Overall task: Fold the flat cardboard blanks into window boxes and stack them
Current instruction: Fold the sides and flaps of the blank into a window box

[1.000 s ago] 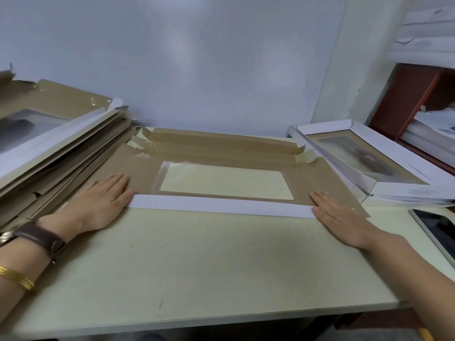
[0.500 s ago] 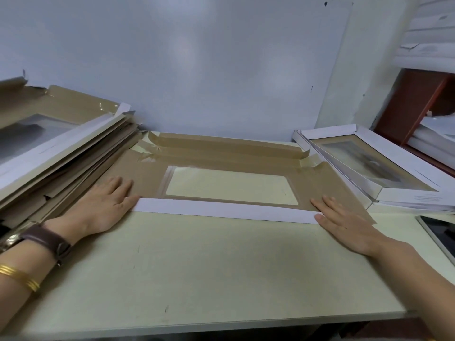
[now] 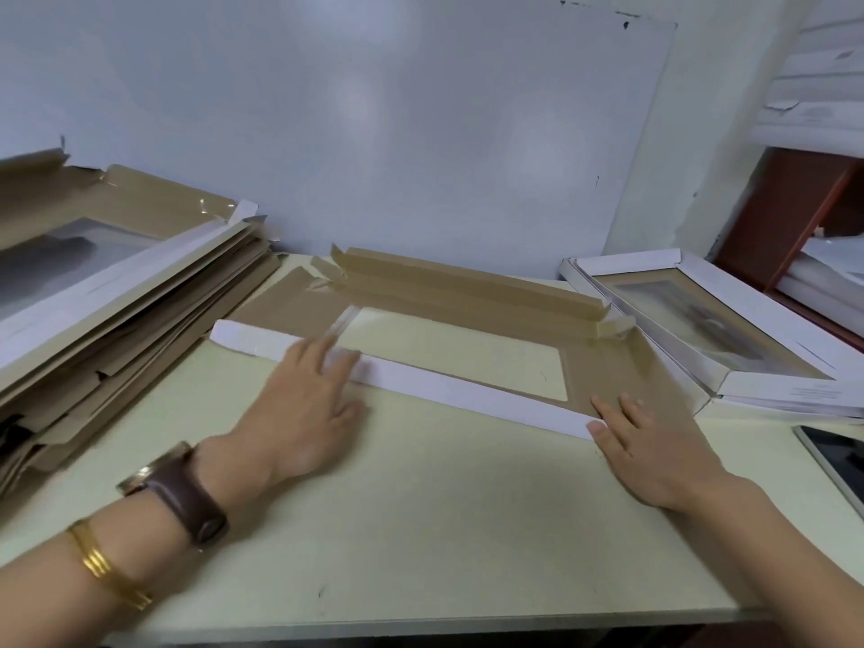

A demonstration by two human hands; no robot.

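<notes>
Left grip (image 3: 304,404) is pressed flat, fingers spread, on the white near flap (image 3: 467,397) of the blank (image 3: 617,367); right grip (image 3: 654,456) is laid flat on its near right corner. The blank is spread on the tabletop (image 3: 421,530), between a stack (image 3: 117,311) left and boxes (image 3: 701,329) right.

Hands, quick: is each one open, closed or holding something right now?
Left hand: open, fingers flat on the white flap.
Right hand: open, pressing the cardboard blank by the flap's end.
</notes>
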